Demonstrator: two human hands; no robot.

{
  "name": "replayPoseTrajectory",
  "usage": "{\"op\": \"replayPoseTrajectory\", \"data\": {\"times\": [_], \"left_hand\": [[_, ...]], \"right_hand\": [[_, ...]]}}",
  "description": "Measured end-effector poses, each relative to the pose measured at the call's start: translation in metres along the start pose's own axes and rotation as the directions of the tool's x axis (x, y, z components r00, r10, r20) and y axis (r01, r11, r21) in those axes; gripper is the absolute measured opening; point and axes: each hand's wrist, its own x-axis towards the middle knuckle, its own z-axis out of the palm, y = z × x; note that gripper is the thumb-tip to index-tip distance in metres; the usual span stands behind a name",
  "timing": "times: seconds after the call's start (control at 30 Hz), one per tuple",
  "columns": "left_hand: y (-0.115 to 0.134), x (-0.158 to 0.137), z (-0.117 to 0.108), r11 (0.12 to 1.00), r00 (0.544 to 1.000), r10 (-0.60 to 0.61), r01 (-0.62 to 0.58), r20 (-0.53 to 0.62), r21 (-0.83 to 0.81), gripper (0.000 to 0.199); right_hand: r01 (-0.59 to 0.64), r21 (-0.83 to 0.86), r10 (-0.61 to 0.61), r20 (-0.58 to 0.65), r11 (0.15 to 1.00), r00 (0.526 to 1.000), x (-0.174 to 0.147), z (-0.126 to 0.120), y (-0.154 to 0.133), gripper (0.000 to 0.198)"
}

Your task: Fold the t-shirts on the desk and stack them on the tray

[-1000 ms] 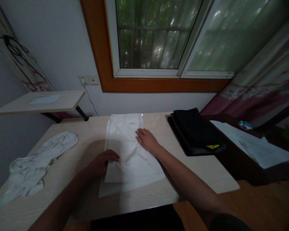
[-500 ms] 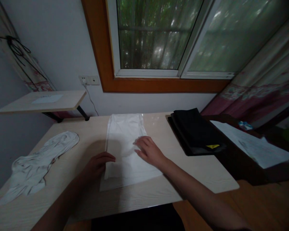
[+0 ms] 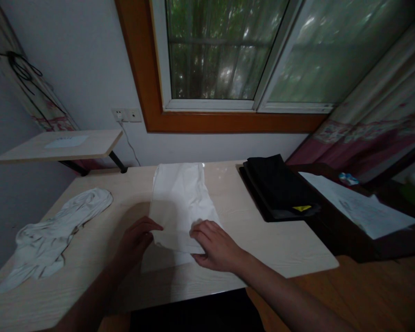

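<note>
A white folded cloth [image 3: 178, 198], perhaps a garment, lies lengthwise on the table, with creases along its right side. At its lower left corner my left hand [image 3: 138, 237] pinches the edge between thumb and fingers. My right hand [image 3: 214, 246] grips the lower right part of the near edge, fingers on top and thumb below. That near edge is raised slightly between the hands, and a flat white layer [image 3: 166, 260] shows beneath it on the table.
A crumpled white garment [image 3: 62, 230] lies on the left of the table [image 3: 263, 249]. Folded black cloths [image 3: 273, 184] are stacked at the right. A small raised shelf [image 3: 100, 140] stands at the back left. Beyond the right edge is a paper sheet [image 3: 359, 207].
My right hand has moved down from the cloth's right side to its near edge and closed on it. My left hand now pinches the lower left corner, and the near edge has lifted.
</note>
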Motion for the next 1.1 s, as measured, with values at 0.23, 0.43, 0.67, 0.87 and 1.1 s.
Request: {"op": "replayPoseTrajectory", "data": {"times": [0.23, 0.43, 0.67, 0.87, 1.1], "left_hand": [[0.005, -0.004, -0.010, 0.998, 0.997, -0.060, 0.058, -0.053, -0.035, 0.027], [-0.010, -0.023, -0.026, 0.973, 0.950, -0.225, 0.231, 0.217, 0.001, 0.044], [-0.018, -0.028, -0.025, 0.922, 0.897, -0.352, 0.284, 0.265, 0.264, 0.043], [-0.010, -0.022, -0.015, 0.954, 0.889, -0.181, 0.054, 0.420, 0.296, 0.021], [0.003, -0.018, -0.021, 0.948, 0.804, -0.190, 0.001, 0.564, 0.318, 0.014]], "right_hand": [[-0.174, -0.188, 0.196, 0.102, 0.967, 0.975, -0.027, -0.019, 0.021, 0.032], [-0.268, -0.022, 0.269, 0.138, 0.963, 0.953, -0.052, -0.057, 0.035, 0.030], [-0.178, 0.033, 0.171, 0.158, 0.983, 0.973, -0.055, -0.053, 0.037, 0.030], [-0.178, 0.078, 0.165, 0.150, 0.981, 0.975, -0.052, -0.054, 0.035, 0.022], [-0.236, 0.255, 0.219, 0.093, 0.938, 0.971, -0.059, -0.054, 0.041, 0.017]]}}
